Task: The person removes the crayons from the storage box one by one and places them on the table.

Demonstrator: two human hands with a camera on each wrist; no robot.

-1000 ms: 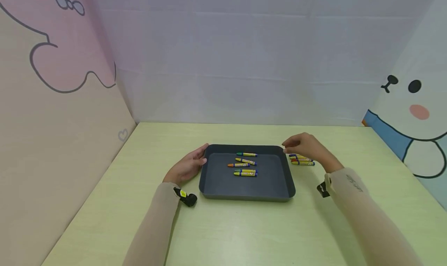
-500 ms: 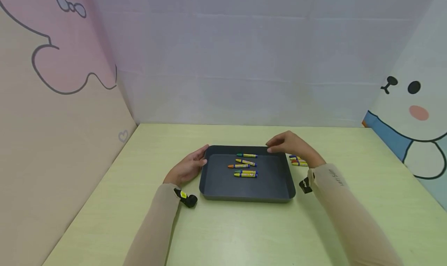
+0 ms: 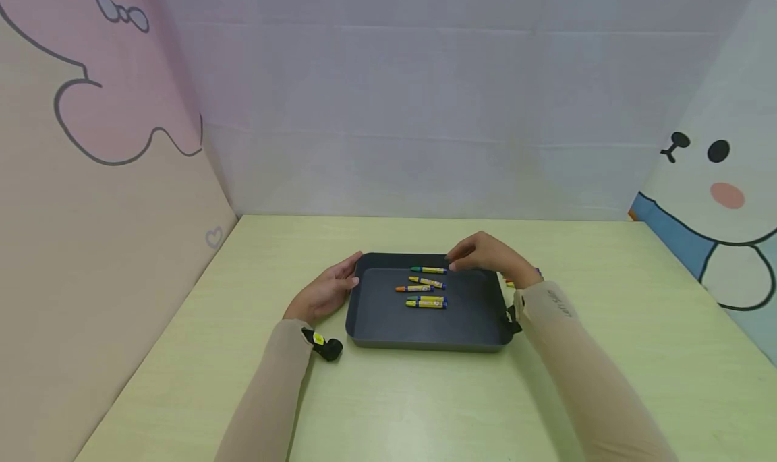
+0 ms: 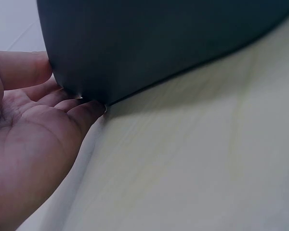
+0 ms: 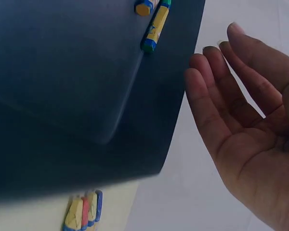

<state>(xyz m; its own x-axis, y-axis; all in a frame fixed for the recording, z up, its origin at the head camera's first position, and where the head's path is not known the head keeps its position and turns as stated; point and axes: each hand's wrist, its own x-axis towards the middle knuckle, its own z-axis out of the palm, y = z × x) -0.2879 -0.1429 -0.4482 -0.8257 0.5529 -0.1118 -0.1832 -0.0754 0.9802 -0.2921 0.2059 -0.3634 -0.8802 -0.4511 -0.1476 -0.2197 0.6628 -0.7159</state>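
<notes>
Tray (image 3: 425, 327) is touched at 9 o'clock by flat left hand (image 3: 322, 292); right hand (image 3: 485, 256), fingers relaxed, is held empty over green crayon (image 3: 428, 270).

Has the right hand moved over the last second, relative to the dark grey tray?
Yes. The right hand, empty and open, has shifted left from the loose crayons beside the dark grey tray to above the tray's far edge, near the green-tipped crayon.
</notes>
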